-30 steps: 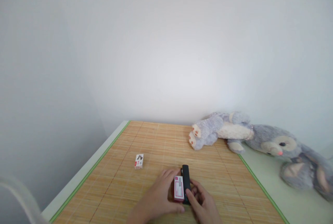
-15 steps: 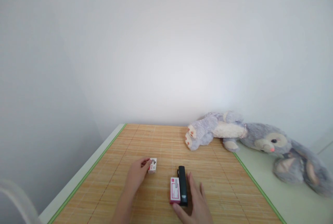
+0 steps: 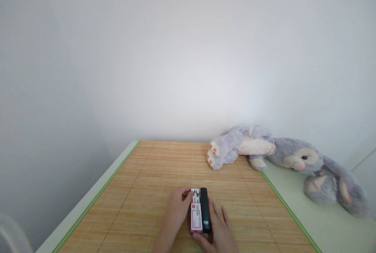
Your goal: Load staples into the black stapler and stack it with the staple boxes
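Note:
On the bamboo mat [image 3: 152, 174] near the front edge lie a black stapler [image 3: 205, 210] and, right beside it on the left, a red-and-white box [image 3: 196, 217]. My left hand [image 3: 176, 212] pinches a smaller white box [image 3: 195, 195] and holds it at the far end of the larger box, touching the stapler. My right hand [image 3: 219, 227] lies flat with fingers spread, resting against the right side of the stapler.
A grey plush rabbit [image 3: 288, 161] lies on its side at the back right, partly on the mat and partly on the pale green tabletop [image 3: 308, 221]. White walls close in behind and to the left.
My left hand went out to the small box at the left, took hold of it and carried it right, up against the stapler and large box. My right hand stayed by the stapler.

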`<action>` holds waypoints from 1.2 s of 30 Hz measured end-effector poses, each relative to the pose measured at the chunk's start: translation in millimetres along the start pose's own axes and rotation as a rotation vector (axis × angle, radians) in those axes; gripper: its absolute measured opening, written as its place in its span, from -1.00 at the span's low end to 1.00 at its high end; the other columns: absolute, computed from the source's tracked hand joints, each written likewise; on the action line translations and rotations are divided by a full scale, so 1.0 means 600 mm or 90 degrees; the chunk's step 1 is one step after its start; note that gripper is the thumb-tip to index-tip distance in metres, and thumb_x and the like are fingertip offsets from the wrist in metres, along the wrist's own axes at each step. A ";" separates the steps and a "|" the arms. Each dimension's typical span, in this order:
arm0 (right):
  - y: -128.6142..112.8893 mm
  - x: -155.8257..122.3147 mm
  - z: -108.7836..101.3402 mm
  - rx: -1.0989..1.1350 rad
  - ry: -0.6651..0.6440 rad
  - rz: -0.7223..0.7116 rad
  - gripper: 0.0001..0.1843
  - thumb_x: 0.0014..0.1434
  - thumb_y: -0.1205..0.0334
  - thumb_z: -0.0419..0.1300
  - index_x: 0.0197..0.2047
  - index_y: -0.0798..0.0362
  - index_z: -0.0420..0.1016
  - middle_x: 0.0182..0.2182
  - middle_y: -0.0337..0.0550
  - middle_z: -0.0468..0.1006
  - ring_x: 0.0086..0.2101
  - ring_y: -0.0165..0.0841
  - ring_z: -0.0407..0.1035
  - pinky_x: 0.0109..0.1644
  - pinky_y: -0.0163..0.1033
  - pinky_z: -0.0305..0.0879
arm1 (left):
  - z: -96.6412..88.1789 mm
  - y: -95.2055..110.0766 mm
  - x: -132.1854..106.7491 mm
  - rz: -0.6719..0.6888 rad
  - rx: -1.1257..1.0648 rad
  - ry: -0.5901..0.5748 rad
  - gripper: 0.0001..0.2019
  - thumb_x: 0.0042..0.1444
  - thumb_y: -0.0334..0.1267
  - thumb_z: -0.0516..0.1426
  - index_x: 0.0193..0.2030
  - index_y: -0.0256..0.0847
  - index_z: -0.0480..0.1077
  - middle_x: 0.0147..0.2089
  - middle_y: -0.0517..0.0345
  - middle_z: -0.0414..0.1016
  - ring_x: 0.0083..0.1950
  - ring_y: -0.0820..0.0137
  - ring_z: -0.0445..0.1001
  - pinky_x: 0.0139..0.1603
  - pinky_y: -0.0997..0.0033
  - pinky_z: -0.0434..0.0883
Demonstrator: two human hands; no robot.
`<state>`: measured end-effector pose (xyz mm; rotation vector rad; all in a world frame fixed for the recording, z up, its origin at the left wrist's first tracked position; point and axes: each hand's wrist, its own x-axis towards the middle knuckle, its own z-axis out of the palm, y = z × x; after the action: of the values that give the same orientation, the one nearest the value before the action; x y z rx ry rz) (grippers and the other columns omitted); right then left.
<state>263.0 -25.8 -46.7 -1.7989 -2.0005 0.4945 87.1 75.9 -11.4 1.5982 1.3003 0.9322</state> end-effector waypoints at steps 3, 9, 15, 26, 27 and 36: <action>-0.007 -0.002 -0.004 0.003 -0.007 0.011 0.04 0.18 -0.08 0.27 0.56 0.05 -0.11 0.47 0.02 0.00 0.45 -0.01 -0.09 0.52 0.33 -0.25 | 0.012 0.000 -0.029 -0.028 -0.004 0.080 -0.41 0.28 0.12 0.02 0.25 -0.26 0.41 0.24 -0.18 0.51 0.26 0.10 0.48 0.33 0.12 0.33; -0.004 -0.010 -0.009 0.054 0.007 -0.019 -0.07 0.19 0.11 0.22 0.54 0.04 -0.03 0.47 0.02 0.05 0.45 -0.07 -0.07 0.53 0.28 -0.21 | 0.090 -0.008 -0.092 -0.078 -0.054 0.055 -0.33 0.36 -0.01 -0.10 0.54 -0.23 -0.05 0.59 -0.04 -0.03 0.58 0.23 -0.03 0.55 0.19 0.04; 0.069 -0.045 -0.065 0.111 0.040 -0.017 -0.13 0.19 0.18 0.21 0.51 0.03 0.05 0.45 0.06 0.14 0.43 -0.10 0.02 0.53 0.21 -0.15 | 0.194 0.014 -0.092 -0.095 0.021 -0.050 -0.20 0.29 -0.25 -0.12 0.57 -0.22 -0.47 0.64 0.00 -0.47 0.62 0.28 -0.38 0.59 0.19 -0.13; 0.232 -0.112 -0.216 0.159 0.084 0.113 -0.09 0.12 -0.01 0.31 0.49 -0.06 0.15 0.43 -0.04 0.23 0.43 0.01 0.01 0.51 0.15 -0.07 | 0.394 0.115 -0.056 -0.050 0.007 -0.169 -0.20 0.25 -0.34 -0.10 0.56 -0.38 -0.40 0.62 -0.24 -0.35 0.61 0.26 -0.19 0.54 0.27 0.07; 0.240 -0.114 -0.216 0.150 0.083 0.123 -0.06 0.09 -0.02 0.34 0.48 -0.06 0.15 0.44 -0.05 0.22 0.45 0.02 -0.05 0.52 0.16 -0.13 | 0.382 0.113 -0.053 -0.030 0.011 -0.176 -0.23 0.26 -0.32 -0.11 0.56 -0.37 -0.34 0.62 -0.22 -0.27 0.60 0.28 -0.13 0.53 0.27 0.09; 0.250 -0.114 -0.212 0.136 0.079 0.104 -0.02 0.13 -0.05 0.33 0.51 0.02 0.07 0.45 0.01 0.17 0.43 -0.04 0.01 0.53 0.10 -0.15 | 0.213 0.096 -0.036 0.252 0.121 -0.266 -0.22 0.02 -0.18 0.26 0.44 -0.01 0.23 0.49 0.14 0.24 0.51 0.15 0.11 0.61 0.12 -0.23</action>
<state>462.7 -78.5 -19.2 -1.8194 -1.6605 0.6067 221.0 29.2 -4.1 2.1135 0.8138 0.6608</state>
